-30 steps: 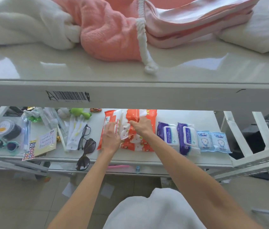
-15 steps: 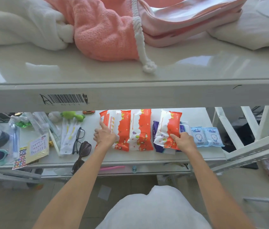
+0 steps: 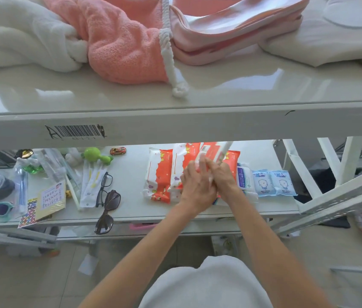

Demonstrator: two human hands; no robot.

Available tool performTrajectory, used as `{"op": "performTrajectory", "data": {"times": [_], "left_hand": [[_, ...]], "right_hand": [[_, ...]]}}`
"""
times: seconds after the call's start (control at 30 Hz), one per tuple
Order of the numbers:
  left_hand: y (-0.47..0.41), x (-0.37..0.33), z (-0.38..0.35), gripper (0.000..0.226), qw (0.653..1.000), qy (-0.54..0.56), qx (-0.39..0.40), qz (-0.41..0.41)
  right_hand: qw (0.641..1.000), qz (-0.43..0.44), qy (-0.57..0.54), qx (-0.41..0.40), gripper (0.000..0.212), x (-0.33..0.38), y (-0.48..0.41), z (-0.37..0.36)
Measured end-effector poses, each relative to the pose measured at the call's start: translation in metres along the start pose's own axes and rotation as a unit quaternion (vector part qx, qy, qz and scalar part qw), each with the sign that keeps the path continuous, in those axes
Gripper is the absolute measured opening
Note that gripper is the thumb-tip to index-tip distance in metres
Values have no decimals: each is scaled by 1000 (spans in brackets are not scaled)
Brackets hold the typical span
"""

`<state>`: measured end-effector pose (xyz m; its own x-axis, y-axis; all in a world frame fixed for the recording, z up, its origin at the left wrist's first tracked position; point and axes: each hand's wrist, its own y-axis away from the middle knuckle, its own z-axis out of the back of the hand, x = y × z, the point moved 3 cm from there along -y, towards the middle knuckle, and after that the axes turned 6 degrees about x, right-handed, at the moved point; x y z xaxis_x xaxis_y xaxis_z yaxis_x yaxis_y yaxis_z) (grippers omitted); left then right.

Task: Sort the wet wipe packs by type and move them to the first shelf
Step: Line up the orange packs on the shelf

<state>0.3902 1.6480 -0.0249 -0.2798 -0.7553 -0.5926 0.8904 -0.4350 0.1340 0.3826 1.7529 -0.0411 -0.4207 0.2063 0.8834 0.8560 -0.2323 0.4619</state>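
Two orange-and-white wipe packs (image 3: 157, 174) lie side by side on the lower shelf (image 3: 131, 181). A third orange pack (image 3: 214, 152) stands tilted just to their right, held between both hands. My right hand (image 3: 223, 178) grips it from the right and my left hand (image 3: 195, 187) holds it from the left. A purple-and-white pack (image 3: 244, 179) shows partly behind my right wrist. Two small light-blue packs (image 3: 274, 182) lie further right. The glossy top shelf (image 3: 197, 101) is above.
A pink towel (image 3: 120, 45) and white towels (image 3: 20, 38) lie on the top shelf. On the lower shelf's left are glasses (image 3: 104, 187), sunglasses (image 3: 107, 210), a green toy (image 3: 96, 155), a toy car (image 3: 117, 150), sticker cards (image 3: 46, 201) and bagged items.
My right hand carried the orange pack left from over the purple packs toward the other orange packs. My left hand left the leftmost pack and came onto the carried one.
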Motion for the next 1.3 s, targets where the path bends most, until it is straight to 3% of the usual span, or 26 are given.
{"op": "performTrajectory", "data": {"times": [0.1, 0.17, 0.23, 0.3, 0.37, 0.5, 0.67, 0.83, 0.97, 1.03, 1.1, 1.2, 1.3], "left_hand": [[-10, 13, -6, 86, 989, 120, 79, -28], [-24, 38, -1, 76, 984, 175, 15, 42], [-39, 67, 0, 71, 980, 121, -62, 148], [-50, 91, -7, 81, 967, 63, -21, 245], [-55, 104, -12, 84, 955, 51, 34, 291], [-61, 111, -6, 65, 942, 169, 50, 285], [-58, 116, 10, 57, 941, 224, 9, 253], [-45, 157, 53, 40, 928, 232, -77, 279], [-47, 194, 63, 36, 921, 220, -38, 320], [-51, 201, 60, 44, 920, 208, -21, 333], [-54, 200, 59, 67, 924, 184, -6, 336], [-58, 189, 53, 89, 926, 210, 4, 315], [-58, 187, 49, 81, 932, 190, 0, 308]], "right_hand": [[999, 21, 4, -46, 35, -7, -7, 51], [993, -1, 94, -78, 37, -16, -11, 76], [969, -36, 232, -83, 51, -21, -14, 88], [931, -56, 347, -95, 65, -21, -16, 95], [911, -68, 397, -89, 64, -15, -12, 98], [890, -74, 442, -85, 64, -11, -10, 100], [870, -67, 466, -145, 66, -15, -14, 100], [859, -13, 457, -229, 59, -8, -5, 93], [844, 202, 397, -299, 19, 16, 18, 62], [848, 280, 387, -230, 7, 17, 25, 26], [863, 288, 402, -101, 9, 9, 26, -18], [880, 219, 417, 49, 26, -13, 17, -82], [911, 77, 399, 74, 33, -28, -5, -123]]}}
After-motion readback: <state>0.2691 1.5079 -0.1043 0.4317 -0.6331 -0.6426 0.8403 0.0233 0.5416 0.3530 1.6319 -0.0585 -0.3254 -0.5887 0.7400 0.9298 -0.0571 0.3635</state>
